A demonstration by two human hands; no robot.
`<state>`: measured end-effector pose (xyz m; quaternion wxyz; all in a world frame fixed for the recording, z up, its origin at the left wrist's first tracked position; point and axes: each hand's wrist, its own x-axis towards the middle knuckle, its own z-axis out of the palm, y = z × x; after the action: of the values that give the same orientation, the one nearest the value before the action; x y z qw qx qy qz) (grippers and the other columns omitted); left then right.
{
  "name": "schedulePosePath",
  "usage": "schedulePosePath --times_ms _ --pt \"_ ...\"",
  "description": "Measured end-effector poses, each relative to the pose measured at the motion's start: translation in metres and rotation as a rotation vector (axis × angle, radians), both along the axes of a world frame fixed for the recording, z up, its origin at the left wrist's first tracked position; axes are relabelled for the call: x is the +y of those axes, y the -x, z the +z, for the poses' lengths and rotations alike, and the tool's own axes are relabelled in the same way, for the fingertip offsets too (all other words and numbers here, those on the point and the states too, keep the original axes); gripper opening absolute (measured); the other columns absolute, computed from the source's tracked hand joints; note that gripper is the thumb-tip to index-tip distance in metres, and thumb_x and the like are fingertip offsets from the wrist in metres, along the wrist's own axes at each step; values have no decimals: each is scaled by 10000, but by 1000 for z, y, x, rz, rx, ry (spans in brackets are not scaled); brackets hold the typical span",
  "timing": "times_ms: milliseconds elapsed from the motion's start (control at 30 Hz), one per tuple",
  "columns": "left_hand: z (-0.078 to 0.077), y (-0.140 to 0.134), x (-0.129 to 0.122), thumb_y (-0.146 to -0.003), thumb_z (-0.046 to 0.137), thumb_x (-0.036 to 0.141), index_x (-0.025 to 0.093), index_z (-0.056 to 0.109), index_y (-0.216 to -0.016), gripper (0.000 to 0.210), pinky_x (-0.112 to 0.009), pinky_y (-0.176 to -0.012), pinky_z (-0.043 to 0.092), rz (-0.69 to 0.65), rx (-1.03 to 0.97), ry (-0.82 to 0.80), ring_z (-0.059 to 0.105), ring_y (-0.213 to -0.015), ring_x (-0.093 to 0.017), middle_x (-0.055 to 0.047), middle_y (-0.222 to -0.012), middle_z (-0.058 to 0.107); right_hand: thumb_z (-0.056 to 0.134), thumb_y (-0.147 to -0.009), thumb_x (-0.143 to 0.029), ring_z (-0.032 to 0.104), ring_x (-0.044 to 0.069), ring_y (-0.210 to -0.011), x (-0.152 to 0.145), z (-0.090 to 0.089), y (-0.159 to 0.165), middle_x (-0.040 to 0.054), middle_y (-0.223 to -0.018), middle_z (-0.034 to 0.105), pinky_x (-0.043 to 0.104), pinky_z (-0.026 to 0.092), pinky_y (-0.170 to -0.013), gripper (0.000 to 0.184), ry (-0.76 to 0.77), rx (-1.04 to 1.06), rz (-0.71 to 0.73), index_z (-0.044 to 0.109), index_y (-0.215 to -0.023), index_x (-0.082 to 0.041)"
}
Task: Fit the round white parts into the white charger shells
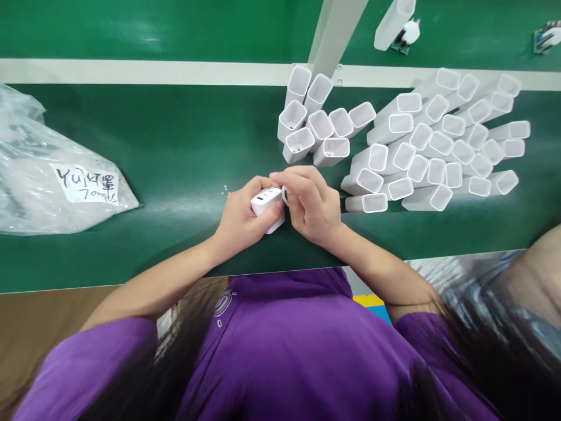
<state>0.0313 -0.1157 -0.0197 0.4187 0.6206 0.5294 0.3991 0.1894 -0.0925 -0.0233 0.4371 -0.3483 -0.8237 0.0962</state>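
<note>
One white rectangular plastic block with dark slots (268,199) lies within my left hand (241,215), gripped between thumb and fingers. Right hand (316,204): just beside the block's right end, fingers closed about a small white-and-dark piece (284,195), largely hidden. Open white rectangular plastic sleeves (421,136) occupy the green bench (184,146), ahead and rightward.

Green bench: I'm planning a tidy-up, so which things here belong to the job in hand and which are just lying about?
Likely in the job:
- white slotted block, in the left hand
- small white piece at the right hand, mostly hidden
- white open-ended casings, probably

Seemingly lying about:
- labelled plastic bag
- tiny white specks
</note>
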Motion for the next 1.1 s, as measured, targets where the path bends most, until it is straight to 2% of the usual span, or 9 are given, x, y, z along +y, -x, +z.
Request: schedulePosePath --times_ms 133,400,500,567,667,800,867,967,1100 --pt "-1 -2 -3 -790 587 286 188 587 -788 98 -228 -489 390 1 30 -46 485 -495 -88 38 -609 597 363 -1035 -126 643 52 -834 -4 -4 -2 -1 -1015 640 146 508 -653 243 -54 -37 7 541 -1170 -224" --pt "-9 -5 -7 -746 570 200 183 546 -710 47 -220 -479 383 13 14 -125 495 -493 -84 40 -593 581 339 -1047 -133 637 48 -826 -6 -11 -2 0 -1013 643 147 455 -606 252 -55 -91 60 546 -1162 -220" --pt "-6 -4 -5 -754 599 199 183 555 -711 63 -219 -478 384 15 14 -117 504 -499 -84 38 -595 586 367 -1048 -146 635 41 -790 -5 -9 1 -11 -985 647 139 451 -574 216 -95 -61 29 549 -1139 -218" --pt "-2 -2 -2 -791 642 271 187 585 -765 105 -222 -478 401 -17 -58 -102 524 -508 -92 30 -618 607 392 -1035 -125 651 53 -850 -5 -2 2 -4 -1004 653 139 497 -641 211 -76 41 24 546 -1152 -209" --pt "3 1 3 -830 666 498 205 608 -883 303 -244 -491 472 -126 -296 5 615 -559 -134 -11 -701 676 411 -1022 -125 663 92 -899 -4 13 -1 11 -1010 658 201 563 -753 211 44 254 14 537 -1172 -203" --pt "2 4 9 -774 693 638 239 559 -1025 490 -284 -537 547 -169 -460 163 694 -650 -187 -52 -825 731 494 -1014 -231 641 77 -717 -1 27 -12 1 -933 647 182 536 -585 150 446 437 35 564 -1145 -215" --pt "-1 5 11 -734 713 675 259 498 -1038 558 -286 -528 545 -134 -458 187 702 -665 -199 -43 -817 728 516 -1012 -294 645 86 -728 1 29 -16 5 -921 658 197 551 -619 156 593 392 80 604 -1103 -203" --pt "-4 7 13 -702 701 739 271 431 -990 612 -284 -497 526 -113 -432 201 702 -666 -212 -25 -762 705 535 -1003 -343 652 104 -770 3 31 -20 10 -907 672 234 571 -695 210 674 315 143 656 -1071 -186" --pt "-6 8 12 -699 696 752 264 437 -943 605 -279 -468 505 -101 -397 204 691 -637 -205 -19 -743 686 612 -964 -356 651 112 -823 7 32 -20 7 -893 681 239 559 -742 208 730 321 228 695 -1048 -185"
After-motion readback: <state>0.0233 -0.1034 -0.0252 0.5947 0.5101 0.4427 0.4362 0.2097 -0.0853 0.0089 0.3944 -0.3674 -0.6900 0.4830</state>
